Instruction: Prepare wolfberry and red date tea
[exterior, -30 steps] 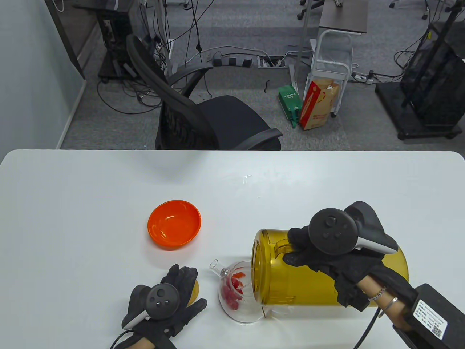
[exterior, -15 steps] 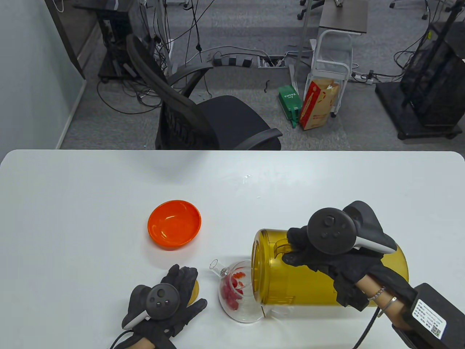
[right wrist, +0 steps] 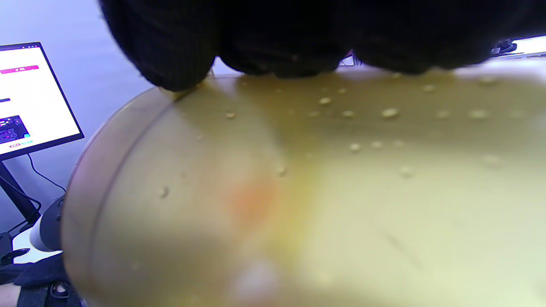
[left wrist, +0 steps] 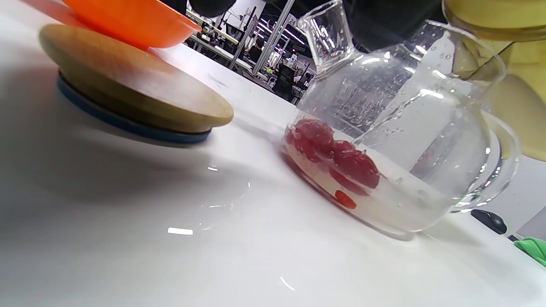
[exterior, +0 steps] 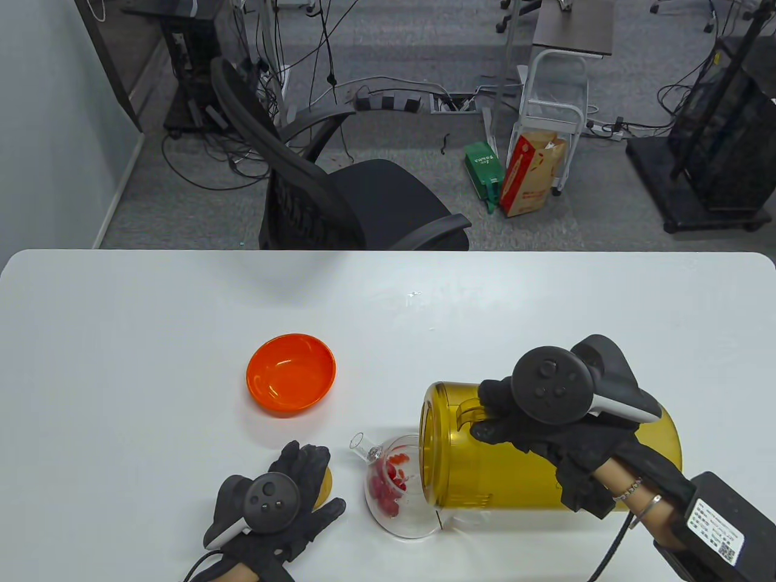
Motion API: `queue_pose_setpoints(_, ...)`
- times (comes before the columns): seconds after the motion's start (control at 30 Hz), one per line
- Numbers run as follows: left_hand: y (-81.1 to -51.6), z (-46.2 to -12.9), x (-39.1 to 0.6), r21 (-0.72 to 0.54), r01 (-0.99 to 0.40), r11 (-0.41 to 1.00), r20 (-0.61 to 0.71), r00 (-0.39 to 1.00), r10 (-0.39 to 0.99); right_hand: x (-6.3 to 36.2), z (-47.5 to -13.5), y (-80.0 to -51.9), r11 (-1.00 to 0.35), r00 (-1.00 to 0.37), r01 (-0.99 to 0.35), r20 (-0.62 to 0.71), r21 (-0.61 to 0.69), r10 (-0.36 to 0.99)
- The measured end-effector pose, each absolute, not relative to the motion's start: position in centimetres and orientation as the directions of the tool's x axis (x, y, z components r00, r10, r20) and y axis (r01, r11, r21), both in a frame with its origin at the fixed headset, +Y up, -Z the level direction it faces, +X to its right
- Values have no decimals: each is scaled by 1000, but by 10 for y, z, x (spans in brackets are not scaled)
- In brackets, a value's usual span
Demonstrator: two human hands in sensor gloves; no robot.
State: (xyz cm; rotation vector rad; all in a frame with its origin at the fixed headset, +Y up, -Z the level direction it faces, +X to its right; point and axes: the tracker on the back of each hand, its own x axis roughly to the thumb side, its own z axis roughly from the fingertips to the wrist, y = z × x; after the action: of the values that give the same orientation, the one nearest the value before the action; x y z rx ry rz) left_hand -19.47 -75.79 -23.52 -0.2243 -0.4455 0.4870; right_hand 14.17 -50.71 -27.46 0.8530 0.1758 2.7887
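Over the teapot (exterior: 397,494), right hand (exterior: 533,424) tipping pitcher (exterior: 485,467).

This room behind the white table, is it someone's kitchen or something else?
Probably an office or lab, not a kitchen: an office chair stands behind the table, cables and power strips trail over grey carpet, and a computer monitor glows nearby.
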Motion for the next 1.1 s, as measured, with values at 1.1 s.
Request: queue_pose_setpoints(1.1, -757, -235, -196, -305, -403, 863, 357, 791, 496, 135, -275, -506, -972, -807, -153, 545, 178, 227)
